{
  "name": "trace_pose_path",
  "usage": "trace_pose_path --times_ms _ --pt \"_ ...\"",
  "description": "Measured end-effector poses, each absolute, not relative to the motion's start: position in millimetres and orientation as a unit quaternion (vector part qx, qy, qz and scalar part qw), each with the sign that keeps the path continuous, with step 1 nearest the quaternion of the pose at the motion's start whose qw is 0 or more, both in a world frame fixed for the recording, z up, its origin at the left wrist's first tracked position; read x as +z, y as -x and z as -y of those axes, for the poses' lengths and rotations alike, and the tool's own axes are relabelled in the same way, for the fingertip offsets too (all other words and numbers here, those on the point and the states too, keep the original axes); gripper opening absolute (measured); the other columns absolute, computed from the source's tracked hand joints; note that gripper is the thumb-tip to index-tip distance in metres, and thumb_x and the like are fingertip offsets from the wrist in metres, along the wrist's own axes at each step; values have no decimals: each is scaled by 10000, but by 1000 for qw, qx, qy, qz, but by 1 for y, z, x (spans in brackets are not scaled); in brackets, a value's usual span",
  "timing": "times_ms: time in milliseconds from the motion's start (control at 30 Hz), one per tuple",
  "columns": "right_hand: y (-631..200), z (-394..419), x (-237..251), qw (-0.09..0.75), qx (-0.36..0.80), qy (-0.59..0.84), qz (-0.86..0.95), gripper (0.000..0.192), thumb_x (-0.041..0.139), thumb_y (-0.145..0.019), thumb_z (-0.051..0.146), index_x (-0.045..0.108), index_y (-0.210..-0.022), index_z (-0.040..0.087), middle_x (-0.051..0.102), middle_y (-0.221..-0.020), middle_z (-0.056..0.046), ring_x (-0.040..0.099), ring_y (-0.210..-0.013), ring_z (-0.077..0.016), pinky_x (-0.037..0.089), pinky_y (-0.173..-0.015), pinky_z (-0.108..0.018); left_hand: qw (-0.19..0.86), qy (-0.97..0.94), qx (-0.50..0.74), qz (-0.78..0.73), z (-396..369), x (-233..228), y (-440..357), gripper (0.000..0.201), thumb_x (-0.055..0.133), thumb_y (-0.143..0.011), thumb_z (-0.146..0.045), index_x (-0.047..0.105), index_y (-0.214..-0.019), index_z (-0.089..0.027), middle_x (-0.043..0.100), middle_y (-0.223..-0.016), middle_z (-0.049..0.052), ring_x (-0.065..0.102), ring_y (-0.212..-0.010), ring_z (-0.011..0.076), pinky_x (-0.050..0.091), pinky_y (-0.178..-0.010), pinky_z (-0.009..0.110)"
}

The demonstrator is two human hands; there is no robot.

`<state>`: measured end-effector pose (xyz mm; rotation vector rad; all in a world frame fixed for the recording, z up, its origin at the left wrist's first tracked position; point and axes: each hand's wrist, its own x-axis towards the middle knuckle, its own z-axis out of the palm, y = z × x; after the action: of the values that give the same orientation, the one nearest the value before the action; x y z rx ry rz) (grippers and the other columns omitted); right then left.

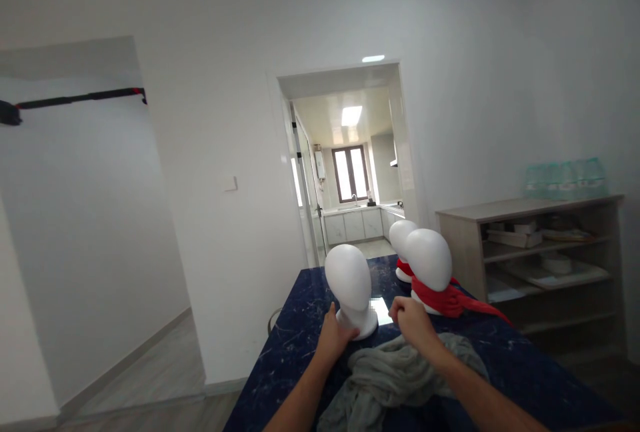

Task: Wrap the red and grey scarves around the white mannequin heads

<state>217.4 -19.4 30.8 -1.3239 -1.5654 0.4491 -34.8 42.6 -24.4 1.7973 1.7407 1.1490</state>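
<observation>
A plain white mannequin head [349,277] stands upright on the dark blue marbled table [295,325]. Around the left side of its neck and base wraps my left hand [336,332], with the thumb lying on the base. My right hand [411,320] is curled closed just right of that head, apart from it; whether anything is inside the fingers is hidden. Below both hands a crumpled grey-green scarf [395,375] lies in front of the head, partly covered by my right forearm. Another white mannequin head [429,260], beyond my right hand, wears a red scarf [447,299] round its neck.
Behind it stands a third white head [400,239], also with red cloth at its neck. At the right is a wooden shelf unit [530,209] holding boxes and papers, with shrink-wrapped bottles [565,179] on top. A doorway beyond the table opens to a kitchen.
</observation>
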Motion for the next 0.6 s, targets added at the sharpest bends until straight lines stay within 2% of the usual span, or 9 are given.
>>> trace_pose_path --times_ms 67,167,300,467,600 --pt "-228 -5 32 522 181 566 612 213 422 -648 147 595 -554 228 705 -639 -45 624 -658 -189 375 -626 -291 196 -638 436 -603 -52 -27 21 1222 926 -578 -340 313 -1600 -66 462 -1625 286 465 -1516 363 363 -1235 371" --pt "-235 -25 20 538 161 585 585 184 413 -661 176 551 -557 240 640 -582 -32 584 -640 -196 322 -613 -307 176 -630 466 -595 -59 -28 4 1251 927 -601 -372 254 -1626 -125 556 -1560 239 525 -1468 344 416 -1184 363" --pt "-230 -33 -9 540 148 592 579 191 403 -728 215 522 -583 251 573 -570 -13 555 -655 -212 310 -634 -316 158 -607 437 -645 -61 -26 -5 1131 921 -640 -431 328 -1571 -183 609 -1500 216 590 -1398 353 464 -1110 384" --pt "-214 -37 -30 522 101 551 643 228 399 -844 219 549 -675 246 619 -731 -24 598 -780 -222 391 -740 -325 140 -607 438 -649 -82 -15 20 874 882 -744 -399 432 -1470 -214 680 -1414 171 686 -1271 283 524 -1017 335" --pt "-197 -37 -35 496 53 531 685 178 429 -885 172 565 -797 245 630 -873 -34 609 -876 -222 420 -803 -329 97 -565 451 -684 -123 6 77 849 880 -751 -436 456 -1442 -181 680 -1410 199 671 -1294 315 520 -1027 363"
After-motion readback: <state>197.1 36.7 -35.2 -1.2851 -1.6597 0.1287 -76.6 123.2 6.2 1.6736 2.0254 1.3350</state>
